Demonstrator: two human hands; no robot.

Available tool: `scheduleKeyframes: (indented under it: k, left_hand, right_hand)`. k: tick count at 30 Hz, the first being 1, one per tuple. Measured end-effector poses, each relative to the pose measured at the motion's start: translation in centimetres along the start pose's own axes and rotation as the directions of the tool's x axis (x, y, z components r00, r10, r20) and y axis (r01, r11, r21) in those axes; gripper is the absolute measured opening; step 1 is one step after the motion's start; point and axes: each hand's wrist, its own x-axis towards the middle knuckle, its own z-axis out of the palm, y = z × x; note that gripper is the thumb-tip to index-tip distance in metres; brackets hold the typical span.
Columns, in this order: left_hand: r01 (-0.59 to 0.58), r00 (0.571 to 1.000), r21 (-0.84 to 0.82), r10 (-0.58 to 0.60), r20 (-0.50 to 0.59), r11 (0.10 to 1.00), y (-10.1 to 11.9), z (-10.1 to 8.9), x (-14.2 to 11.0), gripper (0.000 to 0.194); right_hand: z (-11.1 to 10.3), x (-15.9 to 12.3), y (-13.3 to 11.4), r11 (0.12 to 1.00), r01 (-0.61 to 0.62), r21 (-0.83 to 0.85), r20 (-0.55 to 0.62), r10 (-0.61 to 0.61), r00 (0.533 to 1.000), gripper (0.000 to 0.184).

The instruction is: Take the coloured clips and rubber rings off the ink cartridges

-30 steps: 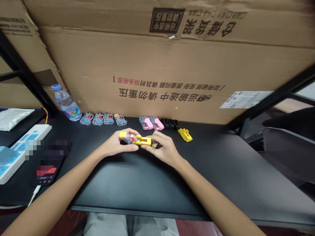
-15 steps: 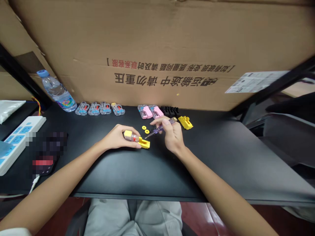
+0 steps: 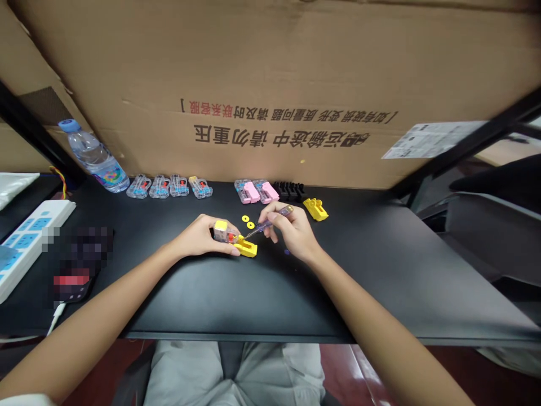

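A large cardboard carton (image 3: 270, 73) stands behind a black desk (image 3: 380, 293), its printed characters upside down in this view and a white label (image 3: 431, 140) stuck near its right side. A dark chair (image 3: 486, 237) shows off to the right, and the person's grey trousers (image 3: 232, 372) show below the desk edge. At the desk's left end lie a white power strip (image 3: 29, 242), a phone (image 3: 76, 270) with its screen pixelated and a white cable (image 3: 54, 321) attached, a white pouch (image 3: 12, 189), and a water bottle (image 3: 95, 158) lying tilted against the carton. Along the back of the desk run four clear housings (image 3: 163, 186), then two pink-and-clear pieces (image 3: 256, 192), a black comb-shaped part (image 3: 289, 190), and a yellow part (image 3: 315, 209). Nearer the middle, the left hand (image 3: 198, 237) closes around a clear housing (image 3: 224, 232) with a yellow cap, which sits at the end of a yellow bracket (image 3: 245, 248) on the desk, just in front of the person. The right hand (image 3: 291, 231) pinches a small screwdriver (image 3: 268, 223) with a translucent purple handle between thumb and fingers, its tip touching the housing near a red piece inside. Two small yellow washers (image 3: 247, 221) lie flat just beyond the tip, between the hands.
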Motion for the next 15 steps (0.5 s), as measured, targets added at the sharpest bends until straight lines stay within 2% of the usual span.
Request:
scheduleKeyframes:
  k: [11, 15]
  left_hand:
    - [0.015, 1.0, 0.005, -0.015, 0.005, 1.0, -0.35, 0.04, 0.01, 0.05]
    - [-0.005, 1.0, 0.033, 0.005, 0.018, 0.999, -0.43, -0.02, -0.01, 0.049]
  right_hand:
    - [0.0, -0.24, -0.13, 0.992, 0.122, -0.043, -0.042, -0.124, 0.991, 0.018]
    - [-0.04, -0.19, 0.06, 0.984, 0.144, -0.101, 0.029, -0.142, 0.989, 0.014]
